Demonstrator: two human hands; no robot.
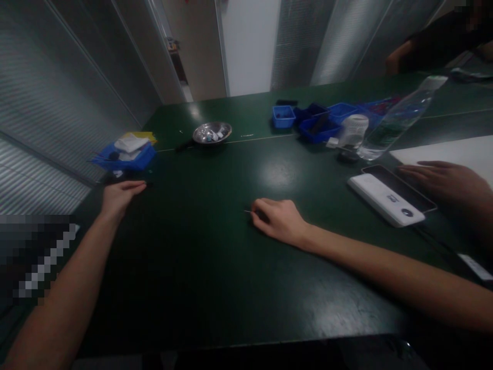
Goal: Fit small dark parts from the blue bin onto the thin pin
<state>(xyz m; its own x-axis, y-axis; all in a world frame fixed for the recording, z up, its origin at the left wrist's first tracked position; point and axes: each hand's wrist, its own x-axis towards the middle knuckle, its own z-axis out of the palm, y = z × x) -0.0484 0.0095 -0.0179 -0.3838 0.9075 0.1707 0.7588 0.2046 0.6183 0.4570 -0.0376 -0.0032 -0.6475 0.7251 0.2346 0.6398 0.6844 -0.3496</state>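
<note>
My left hand (121, 196) is over the left side of the green table (185, 267), thumb and fingers pinched together. A small dark bit shows at its fingertips, too blurred to name. Just beyond it stands a blue bin (140, 160) with white paper or cloth and a yellow piece in it. Near the table's middle, my right hand (279, 220) is curled, its side close to the tabletop. Between its thumb and forefinger a thin, pale, needle-like piece (247, 210) sticks out to the left.
A metal bowl (227, 131) holding small bits lies at the back. Several blue bins (284, 122), a clear bottle (396, 121), a white power bank (385, 198) and a phone (400, 187) are to the right. Another person's hand (454, 185) rests beside the phone.
</note>
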